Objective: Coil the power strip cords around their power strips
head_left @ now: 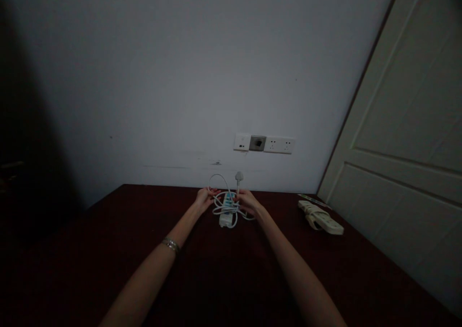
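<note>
A white power strip [226, 218] with blue-marked sockets lies on the dark red table, partly covered by loops of its white cord [219, 210]. My left hand [205, 198] is at the strip's left side, fingers closed on the cord, with one loop arching up above it. On the other side, my right hand [248, 202] grips the cord just under the plug [239, 176], which stands upright above the fingers. Several turns of cord pass across the strip between both hands.
To the right lies a second white power strip [320, 217] with its cord wrapped round it. A thin flat strip [313, 200] lies behind it. Wall sockets [279, 145] sit above the table's back edge. A pale panelled door [404, 163] borders the right side.
</note>
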A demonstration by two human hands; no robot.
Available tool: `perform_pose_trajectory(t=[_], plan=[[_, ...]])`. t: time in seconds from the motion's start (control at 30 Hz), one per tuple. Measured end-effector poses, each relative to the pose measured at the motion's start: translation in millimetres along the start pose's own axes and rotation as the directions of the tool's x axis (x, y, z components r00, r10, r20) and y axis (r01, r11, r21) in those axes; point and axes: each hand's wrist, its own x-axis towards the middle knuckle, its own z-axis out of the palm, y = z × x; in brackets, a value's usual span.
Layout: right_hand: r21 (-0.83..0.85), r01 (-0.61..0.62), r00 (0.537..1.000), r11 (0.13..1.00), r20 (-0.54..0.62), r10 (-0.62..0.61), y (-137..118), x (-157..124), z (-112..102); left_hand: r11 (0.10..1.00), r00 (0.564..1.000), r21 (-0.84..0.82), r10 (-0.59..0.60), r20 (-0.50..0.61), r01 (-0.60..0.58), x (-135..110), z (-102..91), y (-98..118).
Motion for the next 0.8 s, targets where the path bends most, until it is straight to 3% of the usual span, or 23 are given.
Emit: perform_pose_trajectory(t=[0.23,0.43,0.53,0.63,0.7,0.73,0.8], plan=[[0.062,0.122,0.992,0.991,-0.026,-0.121,-22,-33,0,0.999,0.998,0.039,-0.040,0.053,0.038,-2,4.8,6],[0.079,0.256,0.962,0.963,-0.122,-0.246,-50,-45,1,0.997,0.974,0.080,-0.027,0.223,0.009,-33,8.9,16],[0.065,0.324,0.932,0.944,-0.196,-0.306,-64,-48,4,0.959,0.986,0.230,0.162,0.040,-0.167,-47,12.2,12],[0.025,0.364,0.905,0.931,-0.245,-0.347,-72,-52,6,0.891,0.915,0.353,0.363,-0.176,-0.285,-59,16.4,5],[-0.019,0.359,0.906,0.933,-0.232,-0.353,-76,-56,8,0.823,0.844,0.414,0.499,-0.199,-0.389,-71,20.2,4],[-0.048,0.350,0.910,0.935,-0.217,-0.352,-77,-59,9,0.747,0.795,0.474,0.589,-0.145,-0.466,-79,22.6,4],[-0.107,0.331,0.920,0.938,-0.185,-0.346,-80,-66,12,0.509,0.681,0.592,0.726,0.095,-0.625,-97,28.8,7]])
